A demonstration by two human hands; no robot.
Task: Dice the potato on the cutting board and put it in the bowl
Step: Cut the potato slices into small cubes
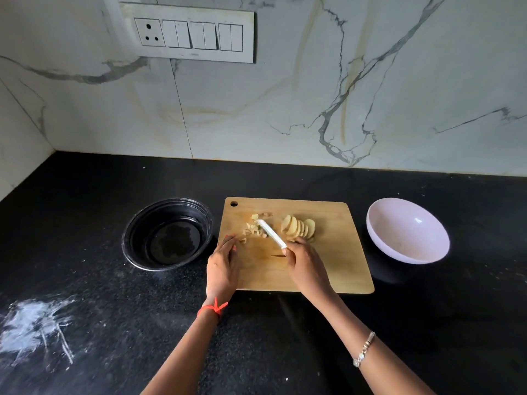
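Observation:
A wooden cutting board (328, 269) lies on the black counter. A fanned row of potato slices (298, 226) sits at its far middle. Small diced potato pieces (252, 229) lie to the left of the slices. My right hand (306, 266) grips a white knife (271, 233) whose blade points up-left over the diced pieces. My left hand (224, 266) rests on the board's left edge, its straight fingertips touching the nearest diced pieces. A pale pink bowl (407, 232) stands right of the board, with nothing visible inside.
A black bowl (168, 233) holding some water stands left of the board. White powder smears (37, 329) mark the counter at the front left. A marble wall with a switch panel (188, 34) rises behind the counter.

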